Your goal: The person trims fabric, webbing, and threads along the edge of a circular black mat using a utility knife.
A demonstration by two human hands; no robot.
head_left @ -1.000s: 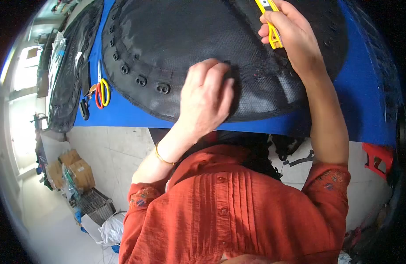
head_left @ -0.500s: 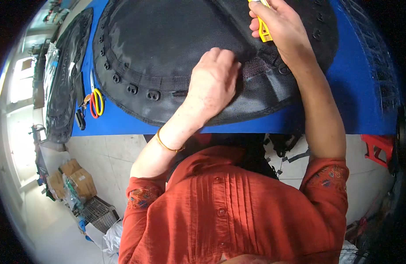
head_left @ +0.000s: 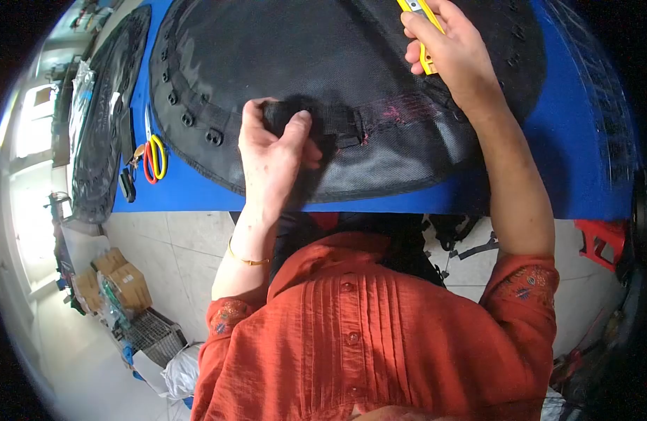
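Note:
A large rounded black mesh fabric piece (head_left: 260, 49) lies on the blue table, with small black buckle-like fittings (head_left: 213, 137) along its border. My left hand (head_left: 271, 151) is closed on a black webbing band (head_left: 327, 121) on that border, thumb on top, lifting it slightly. To the right of the band, reddish thread bits (head_left: 391, 112) show on the mesh. Up at the top right, my right hand (head_left: 463, 59) grips a yellow utility knife (head_left: 428, 63), held above the fabric and apart from the band. Whether its blade is out cannot be seen.
Scissors with red and yellow handles (head_left: 155, 158) lie on the blue tabletop (head_left: 197, 200) at left, beside a small black object (head_left: 127, 186). Another long black piece (head_left: 102, 133) lies beyond them. Cardboard boxes (head_left: 123, 281) and a red stool (head_left: 602, 242) stand on the floor.
My left hand has moved left from lying on the fabric and now grips the webbing band, baring the reddish threads. My right hand with the knife has shifted slightly.

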